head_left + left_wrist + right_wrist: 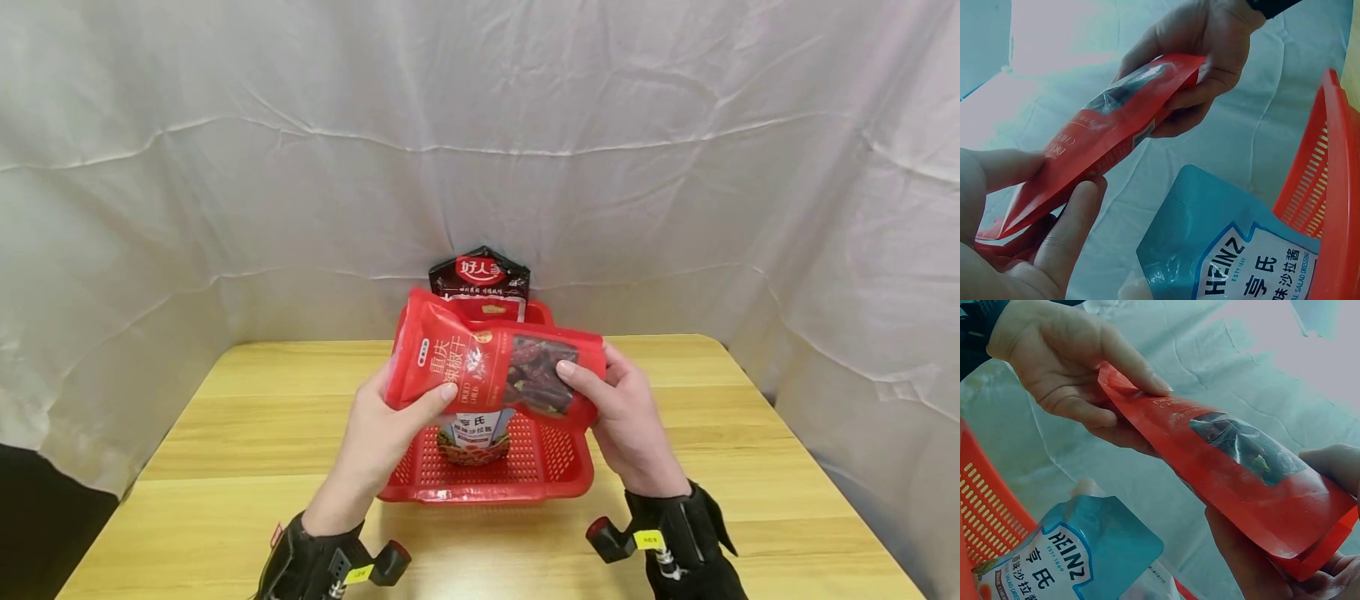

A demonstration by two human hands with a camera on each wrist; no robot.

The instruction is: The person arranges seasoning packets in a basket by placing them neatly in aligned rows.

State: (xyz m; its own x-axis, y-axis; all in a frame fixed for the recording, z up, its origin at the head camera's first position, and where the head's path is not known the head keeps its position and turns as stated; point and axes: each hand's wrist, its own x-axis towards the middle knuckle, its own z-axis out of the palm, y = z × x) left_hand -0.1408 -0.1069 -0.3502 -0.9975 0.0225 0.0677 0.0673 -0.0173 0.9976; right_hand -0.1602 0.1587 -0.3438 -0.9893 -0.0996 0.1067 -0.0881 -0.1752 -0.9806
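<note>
Both hands hold a red bag of dried chilis (487, 367) above the basket, its clear window showing dark chilis. My left hand (390, 429) grips the printed end, thumb on the front and fingers behind. At the window end my right hand (630, 412) pinches the bag, its thumb on the window. Under the bag, a Heinz salad dressing pouch (472, 446) stands in the red basket (543, 458); its spout end rises high in the left wrist view. Behind, a black and red pouch (482, 275) stands upright at the basket's back, its lower part hidden by the bag.
The basket sits on a light wooden table (285, 417). A pale cloth curtain (300, 167) hangs behind the table and down both sides. Each wrist wears a black strap with a small camera, the right camera (609, 540) close by the basket's front right corner.
</note>
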